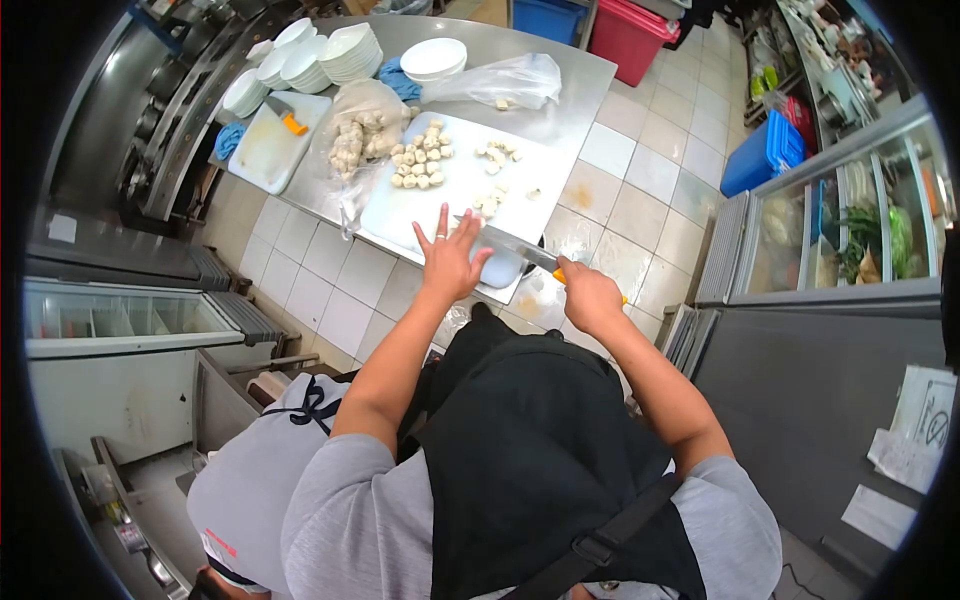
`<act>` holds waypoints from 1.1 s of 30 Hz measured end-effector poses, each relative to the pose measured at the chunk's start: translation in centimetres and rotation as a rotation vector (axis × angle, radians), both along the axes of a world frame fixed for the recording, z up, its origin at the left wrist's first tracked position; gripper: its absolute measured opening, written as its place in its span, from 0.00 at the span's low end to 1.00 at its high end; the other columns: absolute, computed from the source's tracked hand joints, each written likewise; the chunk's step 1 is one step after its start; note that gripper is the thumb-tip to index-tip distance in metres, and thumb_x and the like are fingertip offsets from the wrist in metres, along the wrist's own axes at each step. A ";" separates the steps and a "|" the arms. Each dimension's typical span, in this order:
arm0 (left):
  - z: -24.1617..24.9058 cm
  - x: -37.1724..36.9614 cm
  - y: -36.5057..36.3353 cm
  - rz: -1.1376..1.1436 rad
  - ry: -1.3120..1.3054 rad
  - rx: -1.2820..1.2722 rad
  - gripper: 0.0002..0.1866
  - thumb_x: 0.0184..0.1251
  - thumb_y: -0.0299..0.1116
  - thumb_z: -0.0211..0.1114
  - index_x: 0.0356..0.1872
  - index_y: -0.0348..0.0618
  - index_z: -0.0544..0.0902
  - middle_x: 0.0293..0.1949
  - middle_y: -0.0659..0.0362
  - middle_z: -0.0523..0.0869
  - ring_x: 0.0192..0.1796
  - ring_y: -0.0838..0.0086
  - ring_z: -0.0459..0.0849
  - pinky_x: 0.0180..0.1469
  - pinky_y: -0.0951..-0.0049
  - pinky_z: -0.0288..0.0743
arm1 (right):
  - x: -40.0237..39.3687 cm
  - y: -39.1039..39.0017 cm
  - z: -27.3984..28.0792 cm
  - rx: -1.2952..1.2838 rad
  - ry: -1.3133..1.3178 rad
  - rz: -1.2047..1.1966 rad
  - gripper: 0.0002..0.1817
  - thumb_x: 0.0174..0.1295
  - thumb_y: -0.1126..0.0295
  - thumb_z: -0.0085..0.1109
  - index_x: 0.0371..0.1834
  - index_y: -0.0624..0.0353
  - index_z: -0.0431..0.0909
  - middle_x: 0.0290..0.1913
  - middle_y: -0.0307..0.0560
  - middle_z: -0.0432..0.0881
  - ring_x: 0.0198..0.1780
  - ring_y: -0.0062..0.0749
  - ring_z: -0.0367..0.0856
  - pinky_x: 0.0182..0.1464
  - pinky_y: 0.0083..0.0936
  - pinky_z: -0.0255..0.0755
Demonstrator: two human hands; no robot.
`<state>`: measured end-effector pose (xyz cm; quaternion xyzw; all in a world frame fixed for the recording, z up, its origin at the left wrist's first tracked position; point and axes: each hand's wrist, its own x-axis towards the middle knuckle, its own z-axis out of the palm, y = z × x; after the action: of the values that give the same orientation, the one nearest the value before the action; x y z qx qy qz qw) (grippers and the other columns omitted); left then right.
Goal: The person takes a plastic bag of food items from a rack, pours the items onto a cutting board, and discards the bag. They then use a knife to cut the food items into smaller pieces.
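Note:
My right hand (592, 295) grips the orange handle of a knife (520, 246), its blade pointing left across the near edge of a white cutting board (390, 212). Fingers spread, my left hand (452, 255) is over the board's near edge, fingertips close to the blade's tip. Whole pale round pieces like small mushrooms (421, 160) lie grouped on the board. Cut pieces (490, 203) lie just beyond the blade, and more cut pieces (498, 154) sit farther back. A clear plastic bag (362, 125) of similar round pieces stands left of the board.
Another cutting board (275, 150) with an orange-handled knife (290, 121) lies left. Stacked white bowls (350, 52), a large bowl (434, 60), a blue cloth (398, 78) and a plastic bag (505, 82) stand behind. A person in grey (262, 490) is close on my left; a glass-topped fridge (840, 235) stands right.

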<state>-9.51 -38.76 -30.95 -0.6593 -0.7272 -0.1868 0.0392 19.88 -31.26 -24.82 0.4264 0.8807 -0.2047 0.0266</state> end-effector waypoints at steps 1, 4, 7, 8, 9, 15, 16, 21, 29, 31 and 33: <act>0.6 0.1 0.1 0.010 0.000 0.003 0.37 0.84 0.62 0.60 0.81 0.47 0.80 0.80 0.53 0.83 0.92 0.43 0.59 0.83 0.11 0.23 | -0.1 0.4 0.3 0.028 0.003 0.008 0.35 0.64 0.79 0.63 0.78 0.58 0.76 0.59 0.53 0.90 0.54 0.54 0.93 0.53 0.49 0.87; 1.3 0.8 -0.2 -0.147 -0.051 -0.062 0.38 0.83 0.64 0.60 0.81 0.47 0.81 0.80 0.53 0.83 0.92 0.42 0.59 0.82 0.10 0.23 | -0.7 1.4 0.7 0.072 -0.009 0.043 0.36 0.63 0.79 0.64 0.79 0.56 0.76 0.58 0.52 0.91 0.53 0.54 0.92 0.51 0.48 0.87; 0.8 -0.1 1.1 -0.046 -0.079 -0.192 0.42 0.82 0.69 0.58 0.81 0.44 0.79 0.82 0.53 0.80 0.93 0.43 0.57 0.82 0.09 0.27 | -1.9 2.6 1.4 0.112 -0.011 0.073 0.37 0.62 0.78 0.64 0.80 0.53 0.77 0.56 0.51 0.91 0.51 0.54 0.91 0.50 0.47 0.87; 0.5 -0.6 1.6 -0.045 -0.091 -0.185 0.42 0.82 0.69 0.58 0.81 0.44 0.79 0.82 0.53 0.80 0.93 0.43 0.57 0.82 0.09 0.27 | -2.2 2.6 1.7 0.101 -0.007 0.064 0.38 0.61 0.79 0.65 0.80 0.51 0.77 0.54 0.50 0.91 0.50 0.53 0.91 0.49 0.46 0.86; -0.1 -0.9 1.8 -0.025 -0.102 -0.153 0.43 0.83 0.69 0.57 0.82 0.44 0.78 0.82 0.52 0.81 0.92 0.42 0.57 0.82 0.09 0.24 | -2.3 2.8 1.9 0.087 -0.029 0.044 0.39 0.60 0.80 0.65 0.79 0.49 0.79 0.52 0.47 0.91 0.49 0.52 0.91 0.50 0.46 0.86; -2.7 -1.5 1.4 0.009 -0.296 -0.099 0.47 0.83 0.68 0.58 0.88 0.41 0.69 0.87 0.49 0.72 0.93 0.41 0.53 0.85 0.16 0.27 | -0.1 4.5 6.0 -0.028 -0.108 0.026 0.35 0.66 0.74 0.71 0.80 0.44 0.80 0.55 0.45 0.91 0.56 0.51 0.91 0.56 0.45 0.85; -2.7 -1.5 1.3 0.014 -0.300 -0.096 0.47 0.83 0.68 0.58 0.88 0.41 0.69 0.87 0.49 0.72 0.93 0.41 0.53 0.85 0.16 0.27 | 0.1 5.4 7.8 -0.090 -0.139 -0.006 0.34 0.68 0.72 0.71 0.79 0.41 0.80 0.57 0.46 0.91 0.58 0.52 0.91 0.58 0.46 0.85; -2.4 -0.7 1.0 0.154 -0.454 0.025 0.61 0.73 0.63 0.74 0.92 0.33 0.53 0.91 0.33 0.53 0.94 0.39 0.49 0.88 0.26 0.35 | -1.8 13.5 14.1 0.025 0.033 -0.072 0.34 0.73 0.71 0.67 0.83 0.39 0.77 0.59 0.59 0.89 0.60 0.61 0.89 0.60 0.51 0.83; -1.9 1.2 3.1 0.379 -0.306 -0.114 0.70 0.64 0.67 0.79 0.92 0.30 0.50 0.90 0.28 0.51 0.93 0.39 0.50 0.91 0.31 0.39 | -10.2 29.6 7.4 0.258 -0.124 -0.029 0.35 0.75 0.72 0.56 0.87 0.41 0.73 0.60 0.58 0.88 0.56 0.58 0.92 0.57 0.52 0.86; -1.2 1.4 3.4 0.412 -0.313 -0.142 0.71 0.63 0.67 0.80 0.91 0.30 0.50 0.90 0.29 0.51 0.94 0.40 0.50 0.91 0.32 0.39 | -8.9 29.1 4.5 0.192 -0.228 0.089 0.35 0.75 0.73 0.52 0.86 0.41 0.75 0.59 0.57 0.88 0.56 0.56 0.93 0.56 0.51 0.87; -1.0 1.6 3.6 0.456 -0.327 -0.167 0.71 0.62 0.68 0.81 0.91 0.30 0.50 0.91 0.30 0.52 0.94 0.41 0.50 0.91 0.33 0.39 | -7.2 27.0 4.0 0.057 -0.270 0.192 0.33 0.74 0.73 0.52 0.83 0.43 0.77 0.61 0.58 0.89 0.61 0.55 0.91 0.61 0.50 0.85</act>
<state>-7.89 -35.15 -32.00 -0.4410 -0.8661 -0.2166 -0.0921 12.70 -4.31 -20.85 0.3646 0.9112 -0.1169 0.1520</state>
